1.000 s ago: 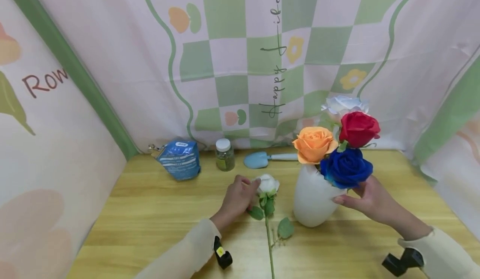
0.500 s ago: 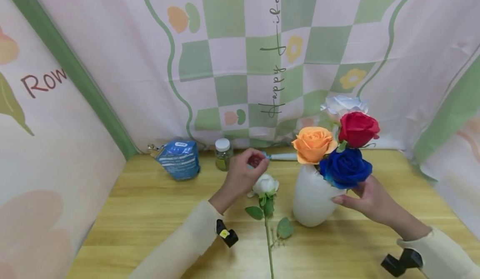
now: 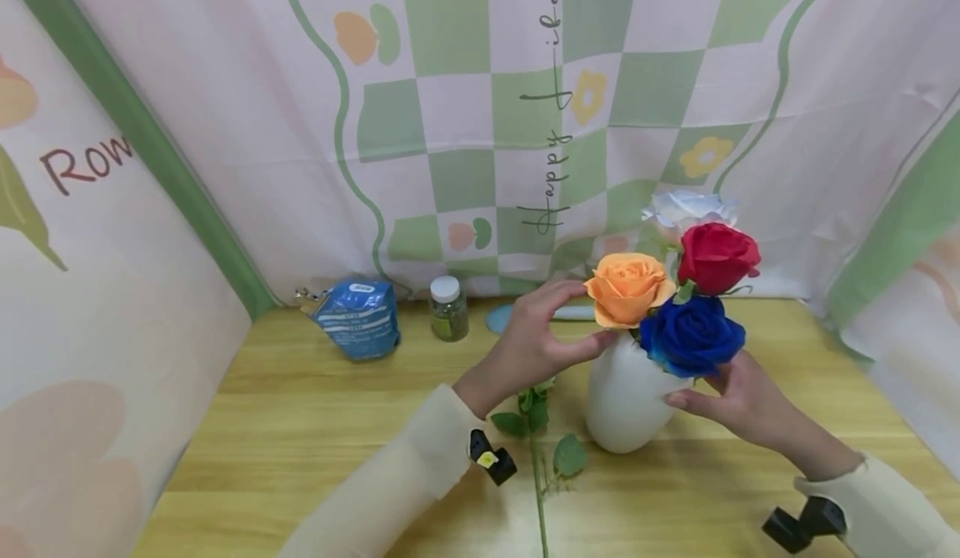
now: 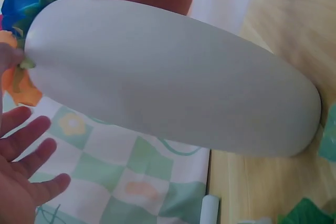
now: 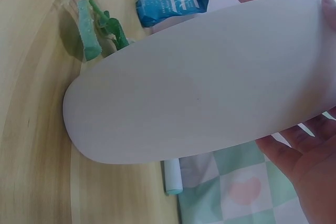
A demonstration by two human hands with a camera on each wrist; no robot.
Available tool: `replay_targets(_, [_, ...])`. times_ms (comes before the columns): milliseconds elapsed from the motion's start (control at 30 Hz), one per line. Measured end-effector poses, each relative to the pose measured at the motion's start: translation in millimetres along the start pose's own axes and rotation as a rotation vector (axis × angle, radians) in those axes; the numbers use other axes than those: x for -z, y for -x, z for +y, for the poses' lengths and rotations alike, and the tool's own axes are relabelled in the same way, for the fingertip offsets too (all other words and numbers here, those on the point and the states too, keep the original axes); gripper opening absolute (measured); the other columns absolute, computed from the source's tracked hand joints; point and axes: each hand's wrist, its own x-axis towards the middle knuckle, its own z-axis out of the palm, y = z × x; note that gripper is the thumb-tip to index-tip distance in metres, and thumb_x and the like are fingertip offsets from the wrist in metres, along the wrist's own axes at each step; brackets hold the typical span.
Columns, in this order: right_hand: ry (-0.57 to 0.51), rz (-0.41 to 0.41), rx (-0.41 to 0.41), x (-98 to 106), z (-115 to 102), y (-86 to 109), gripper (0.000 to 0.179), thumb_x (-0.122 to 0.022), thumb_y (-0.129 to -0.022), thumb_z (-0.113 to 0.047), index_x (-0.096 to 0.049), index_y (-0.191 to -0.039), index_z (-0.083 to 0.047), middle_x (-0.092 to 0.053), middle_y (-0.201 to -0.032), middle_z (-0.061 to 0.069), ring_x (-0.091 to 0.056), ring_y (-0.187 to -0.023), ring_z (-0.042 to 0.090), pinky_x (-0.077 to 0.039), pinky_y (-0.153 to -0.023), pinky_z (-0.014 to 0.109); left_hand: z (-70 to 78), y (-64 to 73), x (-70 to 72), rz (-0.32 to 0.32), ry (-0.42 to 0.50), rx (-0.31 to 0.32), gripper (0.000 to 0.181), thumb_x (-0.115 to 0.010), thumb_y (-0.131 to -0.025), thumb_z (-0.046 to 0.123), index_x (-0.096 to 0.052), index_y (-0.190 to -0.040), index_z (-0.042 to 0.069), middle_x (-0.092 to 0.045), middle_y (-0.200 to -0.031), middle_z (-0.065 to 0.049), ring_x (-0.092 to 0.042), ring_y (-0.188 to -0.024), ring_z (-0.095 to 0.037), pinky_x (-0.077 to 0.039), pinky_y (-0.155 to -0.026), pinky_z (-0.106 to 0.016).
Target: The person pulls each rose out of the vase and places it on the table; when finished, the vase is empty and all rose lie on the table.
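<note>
Left of the vase [image 3: 628, 400], our left hand [image 3: 528, 340] is hiding the top of a stem [image 3: 538, 500], fingers spreading loosely beside the vase's orange rose [image 3: 628, 290]; our right hand [image 3: 750, 406] is gripping the vase's right side.

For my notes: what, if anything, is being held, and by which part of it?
The right grip holds the white vase by its upper part. The left grip, spread open, appears to hold nothing.

The setting is a curtained booth [image 3: 187, 233], building type indeterminable. Printed cloths [image 3: 247, 83] enclose a wood-grained table [image 3: 300, 425] on three sides.
</note>
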Motion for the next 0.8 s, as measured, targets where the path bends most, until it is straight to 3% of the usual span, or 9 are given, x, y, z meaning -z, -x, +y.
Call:
replay_targets(200, [-0.009, 0.004, -0.004, -1.0, -0.3, -0.5, 0.086, -0.069, -0.077, 0.02, -0.038, -0.148, -0.017, -0.053, -0.138, -0.021, -0.053, -0.122, -0.011, -0.049, -0.093, 0.004, 2.3, -8.2, -4.5, -0.044, 0.063, 0.073, 0.052, -0.081, -0.085, 0.03, -0.063, -0.133, 0.019, -0.063, -0.139, 0.003, -0.052, -0.131, -0.005, -0.045, -0.114, -0.027])
replay_targets(367, [-0.023, 0.002, 0.0, -1.2, 0.4, 0.3, 0.086, -0.069, -0.077, 0.021, -0.038, -0.148, -0.017, -0.052, -0.139, -0.021, -0.053, -0.123, -0.011, -0.049, -0.093, 0.004, 5.5, -15.8, -7.5, -0.043, 0.095, 0.143, 0.054, -0.08, -0.085, 0.031, -0.062, -0.135, 0.02, -0.063, -0.138, 0.004, -0.054, -0.127, -0.004, -0.046, -0.113, -0.031])
replay_targets(633, [-0.029, -0.005, 0.002, -0.9, 0.5, -0.5, 0.086, -0.068, -0.077, 0.021, -0.037, -0.149, -0.016, -0.051, -0.14, -0.02, -0.053, -0.123, -0.01, -0.049, -0.092, 0.004, 3.3, -26.2, -11.0, -0.072, 0.283, 0.31, 0.047, -0.079, -0.085, 0.022, -0.066, -0.13, 0.016, -0.064, -0.137, 0.003, -0.054, -0.124, 0.001, -0.045, -0.111, -0.031])
replay_targets(800, [-0.061, -0.007, 0.013, -0.4, 1.3, -0.8, 0.084, -0.067, -0.078, 0.022, -0.038, -0.148, -0.014, -0.052, -0.141, -0.019, -0.053, -0.124, -0.009, -0.049, -0.094, 0.004, 8.8, -31.2, -13.1, -0.081, 0.373, 0.326, 0.041, -0.077, -0.087, 0.014, -0.069, -0.127, 0.009, -0.066, -0.137, -0.003, -0.055, -0.125, -0.001, -0.047, -0.109, -0.025])
